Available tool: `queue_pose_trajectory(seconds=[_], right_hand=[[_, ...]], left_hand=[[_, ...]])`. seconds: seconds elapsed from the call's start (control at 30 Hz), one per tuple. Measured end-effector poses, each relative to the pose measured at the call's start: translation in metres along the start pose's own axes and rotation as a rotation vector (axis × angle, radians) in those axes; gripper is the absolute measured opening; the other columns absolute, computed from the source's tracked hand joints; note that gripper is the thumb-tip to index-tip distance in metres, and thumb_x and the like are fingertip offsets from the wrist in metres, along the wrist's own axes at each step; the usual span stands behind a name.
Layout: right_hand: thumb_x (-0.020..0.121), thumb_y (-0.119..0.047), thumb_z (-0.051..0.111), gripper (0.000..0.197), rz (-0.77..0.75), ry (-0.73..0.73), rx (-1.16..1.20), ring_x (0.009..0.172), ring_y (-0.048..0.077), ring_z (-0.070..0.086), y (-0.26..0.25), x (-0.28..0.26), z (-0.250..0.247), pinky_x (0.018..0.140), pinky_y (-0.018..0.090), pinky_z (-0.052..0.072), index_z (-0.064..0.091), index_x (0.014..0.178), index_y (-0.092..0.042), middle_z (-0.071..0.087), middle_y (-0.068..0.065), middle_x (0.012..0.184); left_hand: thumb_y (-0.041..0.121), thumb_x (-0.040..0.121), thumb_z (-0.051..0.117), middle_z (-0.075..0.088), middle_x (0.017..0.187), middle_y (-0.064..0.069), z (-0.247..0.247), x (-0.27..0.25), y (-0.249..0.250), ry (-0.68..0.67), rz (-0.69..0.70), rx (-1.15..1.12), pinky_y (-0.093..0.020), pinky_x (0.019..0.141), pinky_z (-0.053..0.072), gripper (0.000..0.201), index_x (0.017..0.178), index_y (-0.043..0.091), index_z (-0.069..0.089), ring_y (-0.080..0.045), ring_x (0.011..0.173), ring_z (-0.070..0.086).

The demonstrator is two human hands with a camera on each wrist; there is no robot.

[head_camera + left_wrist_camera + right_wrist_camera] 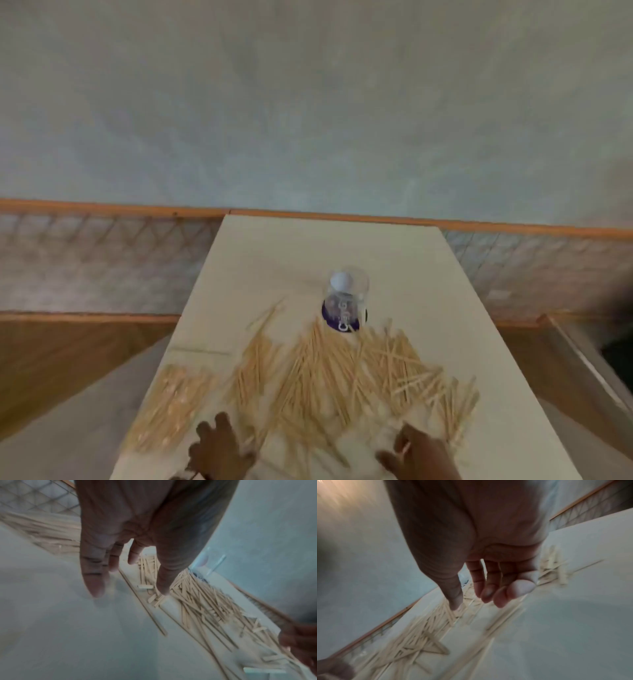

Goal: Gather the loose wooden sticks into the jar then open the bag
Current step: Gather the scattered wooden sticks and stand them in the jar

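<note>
Neither hand holds anything: the left hand (219,448) hangs with fingers (96,582) straight and spread just above the table (479,308), and the right hand (419,454) has its fingers (520,588) loosely curled, empty, over the near edge of the pile. Between and beyond both hands the loose wooden sticks (342,373) lie scattered in a broad fan. Beyond the pile, farther from both hands, stands the clear jar (346,301) upright. Just left of the left hand lies the bag (171,401) of sticks, flat on the table.
</note>
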State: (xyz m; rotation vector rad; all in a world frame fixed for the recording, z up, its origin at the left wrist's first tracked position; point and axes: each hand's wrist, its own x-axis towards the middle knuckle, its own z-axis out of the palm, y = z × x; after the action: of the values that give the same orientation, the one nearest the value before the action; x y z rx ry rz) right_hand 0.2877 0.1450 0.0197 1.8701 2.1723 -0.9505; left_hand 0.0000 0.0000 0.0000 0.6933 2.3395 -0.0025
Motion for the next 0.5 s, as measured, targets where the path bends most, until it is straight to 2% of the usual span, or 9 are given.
queue_pose_trajectory(seconds=[0.03, 0.07, 0.13, 0.2, 0.27, 0.33, 0.4, 0.43, 0.5], right_hand=[[0.063, -0.072, 0.070, 0.046, -0.019, -0.043, -0.026, 0.080, 0.013, 0.066, -0.005, 0.007, 0.010, 0.075, 0.027, 0.050, 0.056, 0.081, -0.031, 0.069, -0.004, 0.080], [0.069, -0.070, 0.069, 0.047, -0.015, -0.075, -0.039, 0.083, 0.017, 0.065, -0.021, 0.008, 0.017, 0.074, 0.030, 0.050, 0.054, 0.088, -0.030, 0.068, -0.001, 0.087], [0.073, -0.070, 0.067, 0.060, -0.001, -0.116, -0.031, 0.086, 0.026, 0.067, -0.031, 0.010, 0.024, 0.072, 0.032, 0.054, 0.051, 0.106, -0.022, 0.068, 0.007, 0.099], [0.075, -0.065, 0.070, 0.071, 0.018, -0.134, 0.021, 0.079, 0.026, 0.070, -0.034, 0.008, 0.038, 0.060, 0.029, 0.056, 0.048, 0.119, -0.014, 0.067, 0.011, 0.105], [0.078, -0.052, 0.075, 0.071, 0.055, -0.142, 0.058, 0.071, 0.021, 0.068, -0.043, 0.009, 0.047, 0.050, 0.024, 0.053, 0.046, 0.126, -0.008, 0.062, 0.009, 0.109], [0.079, -0.045, 0.076, 0.068, 0.044, -0.111, 0.069, 0.081, 0.024, 0.069, -0.056, 0.012, 0.055, 0.062, 0.030, 0.059, 0.047, 0.127, -0.007, 0.058, 0.008, 0.108], [0.083, -0.038, 0.072, 0.055, 0.028, -0.069, 0.078, 0.087, 0.026, 0.068, -0.067, 0.016, 0.063, 0.074, 0.037, 0.060, 0.049, 0.122, -0.006, 0.053, 0.002, 0.094], [0.086, -0.033, 0.069, 0.047, 0.009, -0.054, 0.097, 0.087, 0.025, 0.066, -0.073, 0.016, 0.065, 0.075, 0.036, 0.059, 0.050, 0.119, -0.006, 0.050, -0.002, 0.087], [0.090, -0.027, 0.065, 0.035, -0.043, -0.052, 0.146, 0.085, 0.019, 0.063, -0.084, 0.017, 0.067, 0.072, 0.029, 0.054, 0.054, 0.117, -0.008, 0.055, -0.001, 0.088]], left_hand=[[0.054, 0.082, 0.064, 0.030, 0.136, -0.017, -0.001, 0.008, 0.008, -0.006, -0.005, 0.045, -0.037, 0.099, 0.042, 0.082, 0.139, 0.011, 0.024, -0.034, 0.122, 0.047], [0.054, 0.082, 0.063, 0.030, 0.135, -0.018, -0.006, 0.008, 0.016, 0.051, -0.016, 0.040, -0.037, 0.098, 0.043, 0.081, 0.137, 0.009, 0.025, -0.034, 0.120, 0.048], [0.054, 0.082, 0.062, 0.028, 0.137, -0.021, -0.005, 0.011, 0.025, 0.081, 0.001, 0.048, -0.039, 0.097, 0.044, 0.082, 0.138, 0.007, 0.025, -0.037, 0.120, 0.045], [0.048, 0.085, 0.062, 0.023, 0.142, -0.024, 0.007, 0.014, 0.030, 0.057, 0.047, 0.071, -0.041, 0.099, 0.045, 0.083, 0.142, 0.005, 0.021, -0.041, 0.125, 0.042], [0.036, 0.089, 0.062, 0.022, 0.143, -0.025, 0.015, 0.016, 0.035, 0.063, 0.095, 0.050, -0.041, 0.100, 0.045, 0.074, 0.143, 0.005, 0.021, -0.041, 0.124, 0.045], [0.021, 0.091, 0.061, 0.028, 0.138, -0.022, 0.017, 0.017, 0.046, 0.074, 0.172, 0.027, -0.040, 0.097, 0.046, 0.060, 0.139, 0.006, 0.029, -0.038, 0.118, 0.051], [0.012, 0.090, 0.059, 0.035, 0.134, -0.019, 0.023, 0.016, 0.056, 0.065, 0.245, 0.032, -0.038, 0.096, 0.046, 0.052, 0.135, 0.007, 0.034, -0.035, 0.115, 0.054], [0.010, 0.089, 0.058, 0.038, 0.133, -0.017, 0.024, 0.015, 0.060, 0.064, 0.275, 0.031, -0.037, 0.097, 0.045, 0.051, 0.135, 0.007, 0.035, -0.034, 0.115, 0.053], [0.008, 0.089, 0.057, 0.043, 0.130, -0.015, 0.026, 0.015, 0.067, 0.054, 0.325, 0.013, -0.036, 0.096, 0.044, 0.048, 0.133, 0.007, 0.039, -0.032, 0.117, 0.052]])
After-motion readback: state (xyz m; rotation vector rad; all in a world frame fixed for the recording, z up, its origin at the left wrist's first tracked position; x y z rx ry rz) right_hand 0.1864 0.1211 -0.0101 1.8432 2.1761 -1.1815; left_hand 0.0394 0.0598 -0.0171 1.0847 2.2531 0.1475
